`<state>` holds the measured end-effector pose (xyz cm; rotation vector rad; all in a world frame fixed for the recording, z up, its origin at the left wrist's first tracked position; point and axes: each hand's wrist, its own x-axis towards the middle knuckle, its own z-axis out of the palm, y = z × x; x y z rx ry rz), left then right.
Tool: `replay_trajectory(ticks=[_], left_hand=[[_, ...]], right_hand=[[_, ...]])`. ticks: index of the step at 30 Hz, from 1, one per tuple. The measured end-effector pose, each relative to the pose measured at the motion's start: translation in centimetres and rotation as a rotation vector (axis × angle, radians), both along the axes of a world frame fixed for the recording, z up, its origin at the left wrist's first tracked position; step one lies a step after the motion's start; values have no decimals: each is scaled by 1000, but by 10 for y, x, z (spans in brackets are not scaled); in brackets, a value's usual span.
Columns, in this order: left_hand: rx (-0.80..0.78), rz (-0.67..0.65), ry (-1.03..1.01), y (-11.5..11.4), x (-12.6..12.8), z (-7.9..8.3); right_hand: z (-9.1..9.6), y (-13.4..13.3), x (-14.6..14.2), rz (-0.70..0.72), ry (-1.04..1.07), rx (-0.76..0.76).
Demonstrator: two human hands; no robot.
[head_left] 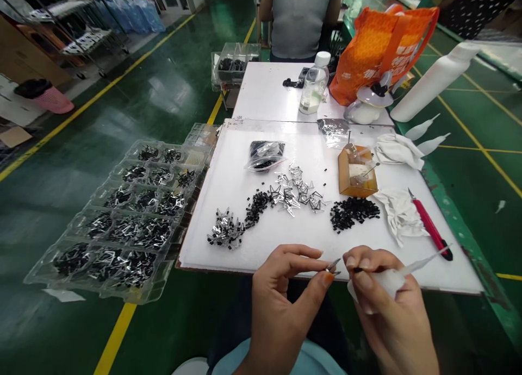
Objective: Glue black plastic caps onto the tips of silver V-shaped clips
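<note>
— Green-painted workshop floor (171, 92) with yellow lines; a white work board (285, 239) lies on the bench ahead. Report the hands.

— Left hand (281, 299): thumb and forefinger pinched on a small metal clip (333, 265), the other fingers curled loosely. It is held in the air just off the near edge of the board.

— Right hand?

— Right hand (387, 310): closed around a white squeeze dropper (393, 281), whose long clear nozzle points right. Thumb and forefinger also nip a small dark piece (358, 269), too small to identify. It sits just beside the clip; whether the two touch, I cannot tell.

— Stock on the board?

— One heap of loose black parts (354, 211) lies near the middle-right. A scatter of bent metal clips (296, 193) lies at the centre, with a second black heap (258, 204) to its left. A silver-and-black bundle (226, 231) lies further left, and a zip bag (266, 155) behind.

— Tools?

— A small brown box (356, 185) stands behind the black parts. A red craft knife (428, 225) lies at the right, beside a crumpled white cloth (399, 214).

— Surroundings?

— Clear compartment trays (122, 217) holding dark parts stand left of the board. On the far table are a capped bottle (314, 87) and an orange bag (379, 43). Another person in a grey shirt (299, 16) stands behind that table.
</note>
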<state>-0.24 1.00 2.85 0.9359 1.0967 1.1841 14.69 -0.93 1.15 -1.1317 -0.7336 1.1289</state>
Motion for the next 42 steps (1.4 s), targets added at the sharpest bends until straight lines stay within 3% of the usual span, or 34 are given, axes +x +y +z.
replay_trajectory(ticks=[6,13,28,42], left_hand=[[70,47,28,3,5,4],[124,33,60,3,5,3],[133,-6,100,2,3,2],[154,0,99,2,5,4]], right_hand=[[-12,-6,7,39,-342,86],[-6,-3,10,103,-536,123],[-6,-4,17,163,-552,112],[-7,-3,17,115,-521,80]])
